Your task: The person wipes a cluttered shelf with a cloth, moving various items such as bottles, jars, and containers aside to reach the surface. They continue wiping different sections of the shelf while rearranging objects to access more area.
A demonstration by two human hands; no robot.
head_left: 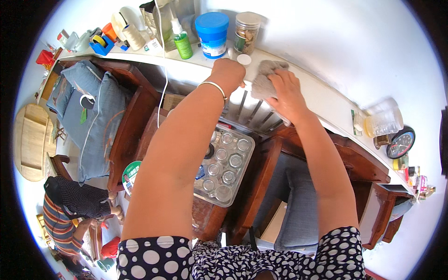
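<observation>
My right hand [290, 95] presses a grey-beige cloth [267, 77] onto the long white ledge [317, 88] along the wall, fingers bent over it. Part of the cloth hangs below the palm at the ledge's front edge. To its left, my left hand [228, 75], with a bangle at the wrist, is closed at the ledge. A small round white lid [244, 59] shows right beside its knuckles; what the fingers hold, if anything, is hidden. Just behind stand a blue-lidded tub [212, 32], a clear jar with brown contents [246, 33] and a green spray bottle [181, 41].
Below the ledge, a clear tray of glasses [235, 154] sits on a wooden table between cushioned wooden chairs. Farther right on the ledge are a clear plastic container [385, 123] and a round dial [401, 142]. A white cord [165, 88] hangs at left. Another person [70, 214] is at lower left.
</observation>
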